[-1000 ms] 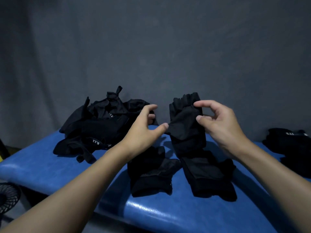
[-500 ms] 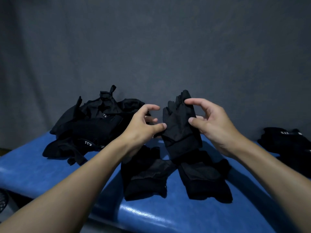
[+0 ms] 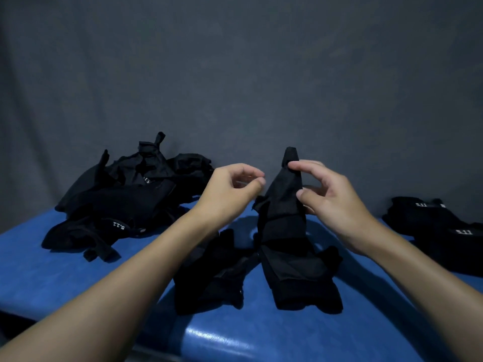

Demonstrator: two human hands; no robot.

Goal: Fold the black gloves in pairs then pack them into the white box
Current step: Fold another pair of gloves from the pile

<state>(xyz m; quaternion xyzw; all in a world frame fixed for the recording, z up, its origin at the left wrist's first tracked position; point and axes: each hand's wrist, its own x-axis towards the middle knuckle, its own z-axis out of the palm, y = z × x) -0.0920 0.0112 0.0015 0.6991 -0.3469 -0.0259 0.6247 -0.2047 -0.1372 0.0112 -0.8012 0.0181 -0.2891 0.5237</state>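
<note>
The right hand [image 3: 332,197] pinches a black glove [image 3: 285,205] standing tall, tip up, bottom on the blue worktop [image 3: 52,270]. The left hand [image 3: 230,194] is loosely curled beside it, holding nothing.

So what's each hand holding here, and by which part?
Right hand pinches the raised black glove near its upper end; left hand holds nothing.
</note>
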